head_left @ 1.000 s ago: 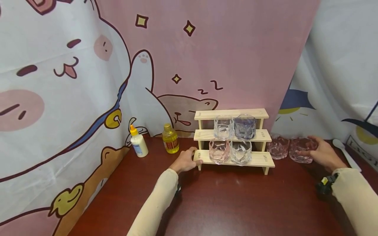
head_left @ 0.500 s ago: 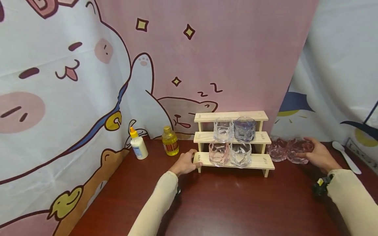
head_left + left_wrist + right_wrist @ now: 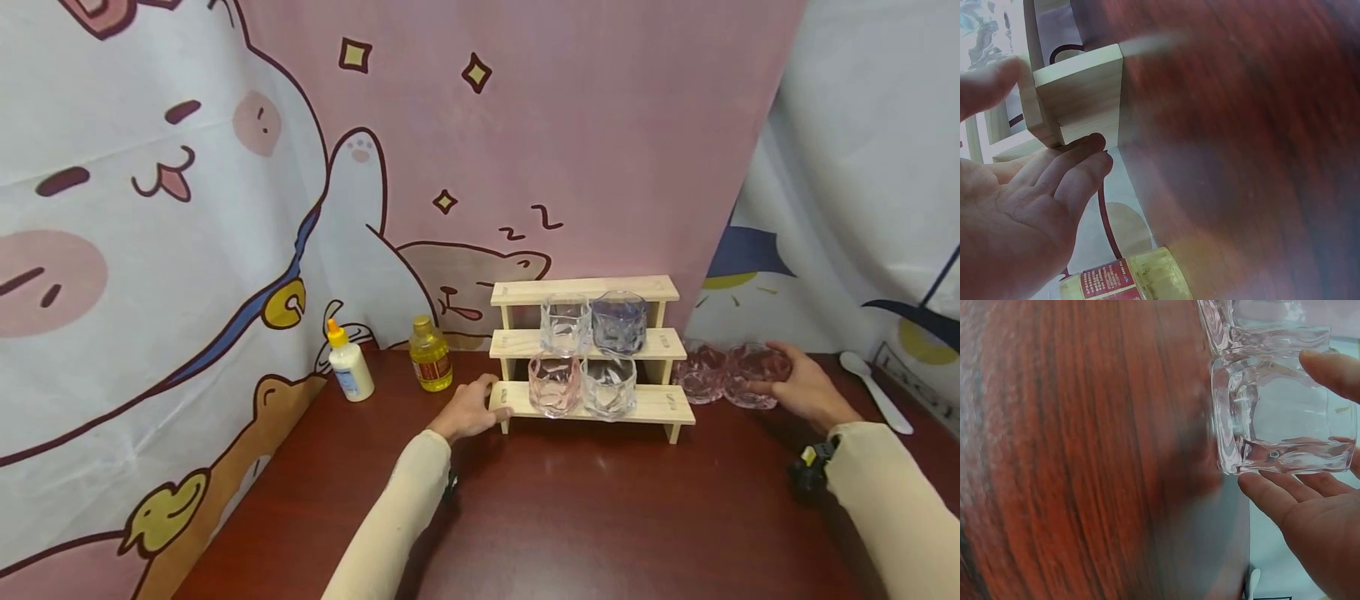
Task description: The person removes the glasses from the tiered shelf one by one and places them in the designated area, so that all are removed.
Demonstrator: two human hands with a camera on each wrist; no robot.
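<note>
A three-step wooden stand (image 3: 585, 289) bears two glasses on its middle step, one clear (image 3: 566, 327) and one bluish (image 3: 619, 325). On the bottom step are a pale pink glass (image 3: 555, 385) and another clear glass (image 3: 609, 387). My left hand (image 3: 471, 408) grips the bottom step's left end, thumb at the front and fingers along the side (image 3: 1054, 187). To the right of the stand, my right hand (image 3: 810, 390) holds a pink glass (image 3: 1291, 412) on the table, thumb and fingers on opposite sides. Right up against it stands a second pink glass (image 3: 702, 375).
Left of the stand are a bottle of yellow oil (image 3: 431, 358) and a white glue bottle (image 3: 350, 367) with an orange tip. A white spoon (image 3: 876, 393) lies at the far right. A printed cloth (image 3: 600, 150) hangs behind the dark red table (image 3: 585, 508).
My right hand has slid the pink glass left, closing the gap to the other pink glass. My left hand keeps its grip on the stand.
</note>
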